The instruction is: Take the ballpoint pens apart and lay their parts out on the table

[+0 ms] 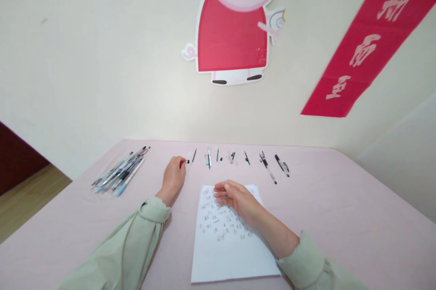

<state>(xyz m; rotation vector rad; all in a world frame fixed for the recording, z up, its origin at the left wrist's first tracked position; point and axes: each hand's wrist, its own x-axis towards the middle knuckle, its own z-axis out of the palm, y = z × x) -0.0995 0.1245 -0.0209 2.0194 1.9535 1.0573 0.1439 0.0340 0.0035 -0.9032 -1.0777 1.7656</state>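
Head view, with clock directions read from the white sheet (231,258) at the near middle of the pink-covered table (347,217). At ten o'clock we see the left hand (175,174), its fingers curled together with the tips just beside a small black piece (188,161); we cannot tell whether they pinch anything. A dark thin rod (194,155) lies just beyond this piece. The right hand (236,197) is over the sheet's twelve o'clock edge, its fingers loosely extended and slightly apart; we cannot tell whether they touch the handwriting-covered upper part. From eleven to between one and two o'clock, we find a spaced row of pens and pen parts (247,158). Farther out at ten, a heap of pens (122,172) lies slanted. On the wall we note a cartoon figure (232,35) at twelve and a red banner (368,49) between one and two.
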